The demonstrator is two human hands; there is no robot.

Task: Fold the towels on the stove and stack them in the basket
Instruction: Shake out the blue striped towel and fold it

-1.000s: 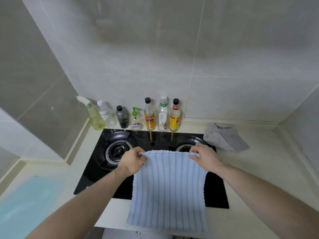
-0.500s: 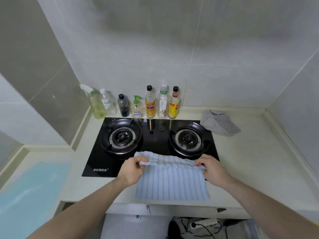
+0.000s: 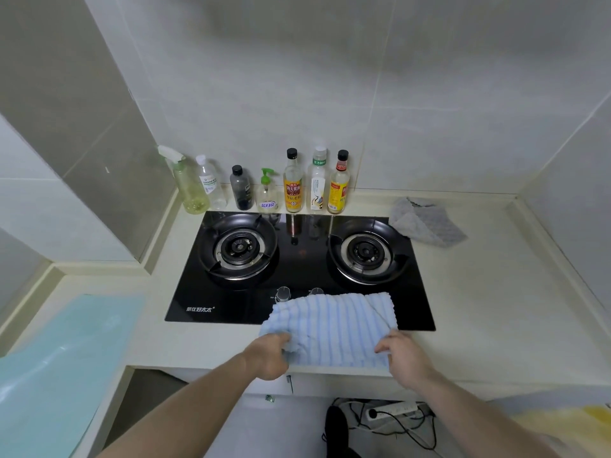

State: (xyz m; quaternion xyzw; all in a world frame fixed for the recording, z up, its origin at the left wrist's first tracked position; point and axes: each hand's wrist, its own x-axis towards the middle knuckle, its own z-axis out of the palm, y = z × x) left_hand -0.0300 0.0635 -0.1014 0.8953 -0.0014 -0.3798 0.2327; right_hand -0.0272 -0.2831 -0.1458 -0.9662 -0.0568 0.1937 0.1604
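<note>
Pale grey wall tiles behind, cream stone desk (image 3: 489,292) below, black glass two-burner gas stove (image 3: 297,276) set into it at centre frame. Lying across the stove's near edge and the desk lip, lower centre: soft light-blue striped terry towel (image 3: 334,322), already doubled over, far edge close to the knobs. At upper right, just off the stove's back corner: crumpled grey textured towel (image 3: 426,223), not yet folded. Along the back wall, upper centre: row of seven plastic and glass bottles (image 3: 294,183). No basket in view.

Probably mid-fold on the blue towel. To do it well: match the near corners to the layer beneath, pull lightly outward to take out slack, press the crease flat on the desk before the next fold, keep the cloth off the burner rings.

Left hand (image 3: 267,357) at the near left corner, fingers (image 3: 286,340) curled and bunching the cloth in a grip. Right hand (image 3: 401,353) at the near right corner, fingers (image 3: 380,350) bent down onto the hem, apparently pinching it; thumb hidden, so hard to be certain.
</note>
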